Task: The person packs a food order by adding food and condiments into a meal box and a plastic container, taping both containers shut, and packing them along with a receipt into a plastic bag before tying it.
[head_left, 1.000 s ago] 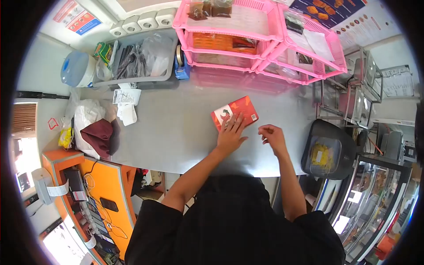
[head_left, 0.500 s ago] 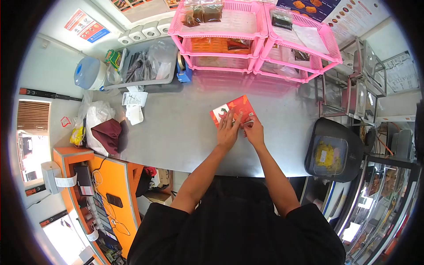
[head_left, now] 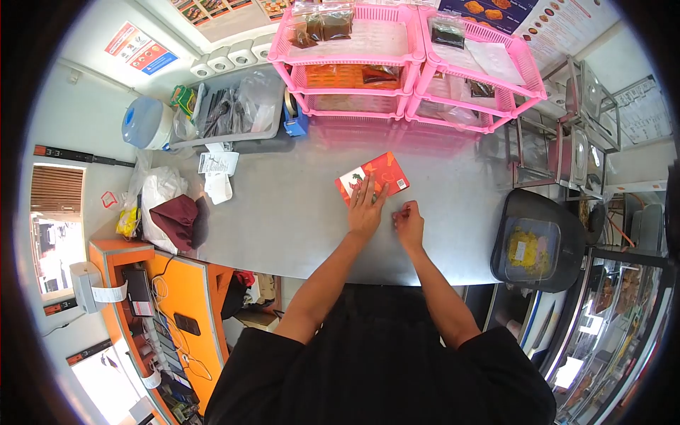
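A red and white printed box (head_left: 388,172), like a small food carton, lies slanted on the steel counter. My left hand (head_left: 365,212) is laid over its near left part, fingers stretched out and pressing on the top. Just right of the box and apart from it is my right hand (head_left: 409,221). Its fingers are curled together in a pinch close to the counter; whatever is between them, if anything, I cannot make out.
Pink stacked baskets (head_left: 347,57) with sauce packets stand at the back. A grey bin (head_left: 237,106) of utensils, a blue tape dispenser (head_left: 295,122) and paper receipts (head_left: 218,173) are at the left. A plastic tub (head_left: 530,248) with yellow contents sits right, by metal racks (head_left: 577,142).
My right hand has come off the box's near right edge and drawn back towards me, uncovering a small printed code. My left hand stays on the box.
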### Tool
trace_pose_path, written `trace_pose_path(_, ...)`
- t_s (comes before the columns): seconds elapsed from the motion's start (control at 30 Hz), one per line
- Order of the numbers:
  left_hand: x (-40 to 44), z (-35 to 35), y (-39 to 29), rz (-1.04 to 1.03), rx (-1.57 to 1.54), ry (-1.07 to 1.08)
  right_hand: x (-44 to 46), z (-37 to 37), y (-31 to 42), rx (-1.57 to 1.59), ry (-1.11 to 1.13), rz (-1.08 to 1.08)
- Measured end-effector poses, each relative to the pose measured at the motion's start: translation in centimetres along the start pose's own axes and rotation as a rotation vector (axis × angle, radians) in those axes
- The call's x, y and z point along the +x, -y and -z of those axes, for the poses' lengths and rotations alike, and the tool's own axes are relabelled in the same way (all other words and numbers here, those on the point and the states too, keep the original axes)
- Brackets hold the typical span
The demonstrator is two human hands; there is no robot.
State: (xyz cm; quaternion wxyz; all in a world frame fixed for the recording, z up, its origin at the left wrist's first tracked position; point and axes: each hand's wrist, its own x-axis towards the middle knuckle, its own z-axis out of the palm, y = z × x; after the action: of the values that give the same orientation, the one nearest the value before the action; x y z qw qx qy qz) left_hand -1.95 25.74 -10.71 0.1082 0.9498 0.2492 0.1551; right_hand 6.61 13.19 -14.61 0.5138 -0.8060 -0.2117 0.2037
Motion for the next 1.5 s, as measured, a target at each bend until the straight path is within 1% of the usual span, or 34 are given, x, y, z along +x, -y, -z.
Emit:
trace_pose_path(0.07, -0.1, 0.1, 0.0, -0.004, -0.025, 0.015, -0.4, -0.2, 2.2, 0.13, -0.043, -0.055)
trace_pose_path(0.17, -0.1, 0.0, 0.2, -0.012, -0.004, 0.018, 1.1, 0.1, 6.0, 0.145, 0.076, -0.316)
trace_pose_path(0.27, -0.2, -0.3, 0.2, -0.017, 0.006, 0.005, 2.4, 0.0, 5.5, 0.341, 0.195, -0.425)
trace_pose_path(0.37, -0.2, -0.4, 0.3, -0.012, -0.004, 0.005, 2.5, -0.2, 4.6, 0.263, 0.202, -0.342)
trace_pose_path(0.47, 0.0, -0.6, 0.4, -0.021, -0.006, -0.017, 1.8, -1.0, 4.2, 0.108, 0.08, -0.105)
trace_pose_path(0.5, 0.0, -0.3, 0.2, -0.022, -0.006, -0.026, 1.7, -1.4, 3.5, 0.204, 0.062, -0.111)
trace_pose_path(0.57, 0.1, 0.0, 0.2, -0.026, -0.004, 0.025, 1.4, -2.6, 2.1, 0.399, 0.019, -0.128)
trace_pose_path(0.67, 0.1, 1.1, 0.1, -0.032, -0.003, 0.109, 1.2, -3.4, 2.2, 0.441, -0.045, -0.22)
trace_pose_path(0.77, 0.0, 0.5, 0.4, -0.046, 0.054, 0.12, 2.2, -2.5, 3.6, 0.218, -0.056, -0.345)
trace_pose_path(0.8, 0.1, 0.4, 0.7, -0.059, 0.081, 0.109, 2.6, -2.1, 3.2, 0.065, -0.078, -0.269)
trace_pose_path(0.87, 0.0, 0.8, 1.0, -0.088, 0.114, 0.176, 3.5, 0.2, 2.0, -0.248, -0.13, -0.112)
trace_pose_path(0.9, 0.2, 1.2, 1.1, -0.101, 0.13, 0.203, 3.9, 2.3, 4.0, -0.299, -0.072, -0.258)
trace_pose_path(1.0, -0.1, 3.7, 1.9, -0.053, 0.021, 0.079, 5.2, 4.5, 6.3, -0.22, -0.211, 0.422)
trace_pose_path(1.03, -0.4, 4.3, 2.0, 0.046, 0.019, 0.031, 5.2, 4.9, 7.8, -0.333, 0.075, 0.418)
trace_pose_path(1.07, -0.7, 4.8, 2.2, 0.146, 0.017, -0.02, 5.5, 4.5, 8.0, -0.37, 0.155, 0.519)
trace_pose_path(1.13, -1.8, 5.2, 2.7, 0.316, -0.221, -0.007, 5.8, 3.1, 7.0, -0.445, 0.326, 0.719)
trace_pose_path(1.2, -3.0, 3.0, 4.5, 0.446, -0.69, 0.086, 5.5, 2.2, 5.2, -0.559, 0.284, 0.758)
trace_pose_path(1.23, -3.8, 0.8, 5.8, 0.294, -0.425, -0.015, 5.6, 1.7, 4.2, -0.61, 0.271, 0.793)
trace_pose_path(1.3, -3.6, -0.2, 7.3, 0.293, -0.384, 0.123, 6.4, 1.2, 2.6, -0.665, 0.241, 0.834)
trace_pose_path(1.33, -4.0, -0.3, 7.6, 0.303, -0.369, 0.203, 6.5, 1.6, 2.9, -0.649, 0.29, 0.809)
trace_pose_path(1.37, -4.3, -0.4, 7.5, 0.264, -0.341, 0.145, 6.6, 2.1, 3.6, -0.636, 0.339, 0.784)
trace_pose_path(1.43, -4.4, -0.1, 8.1, 0.171, -0.264, 0.043, 6.9, 2.7, 4.7, -0.599, 0.398, 0.829)
trace_pose_path(1.5, -4.3, 2.8, 7.9, 0.186, -0.275, 0.152, 7.1, 3.2, 5.3, -0.579, 0.447, 0.856)
